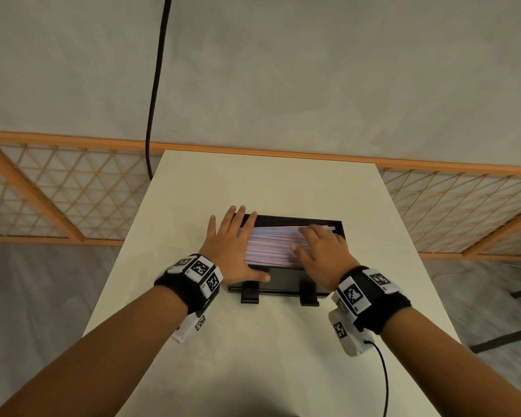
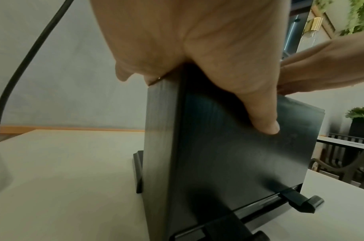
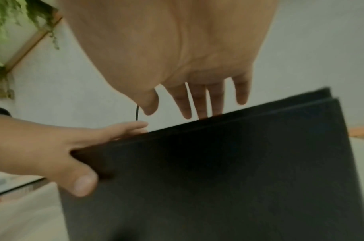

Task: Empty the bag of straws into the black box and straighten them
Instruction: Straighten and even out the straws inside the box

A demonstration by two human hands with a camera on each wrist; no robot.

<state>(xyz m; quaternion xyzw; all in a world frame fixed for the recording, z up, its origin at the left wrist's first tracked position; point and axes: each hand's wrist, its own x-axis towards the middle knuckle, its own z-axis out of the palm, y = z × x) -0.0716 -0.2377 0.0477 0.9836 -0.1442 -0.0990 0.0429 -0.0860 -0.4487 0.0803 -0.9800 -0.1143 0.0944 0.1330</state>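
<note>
Risk, my guess: hard sideways push from right hand [image 1: 321, 251] rides straws [image 1: 271, 245] over rim, or skews them. Its fingers [image 1: 309, 233] apart, flat on pile, gripping nothing. Left hand [image 1: 233, 248] splayed straight over left end of black box [image 1: 295, 219], thumb bracing front wall. Box mid-surface [image 1: 253, 356], straws inside.

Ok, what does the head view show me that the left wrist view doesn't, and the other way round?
Only the head view: the straws lying lengthwise inside the black box, with the right hand resting on them. Only the left wrist view: the box's outer left end wall, and how the left thumb presses against the outer front wall; no straws show there. Both: the left hand at the box's left end, the front feet of the box, the table and the black cable.
</note>
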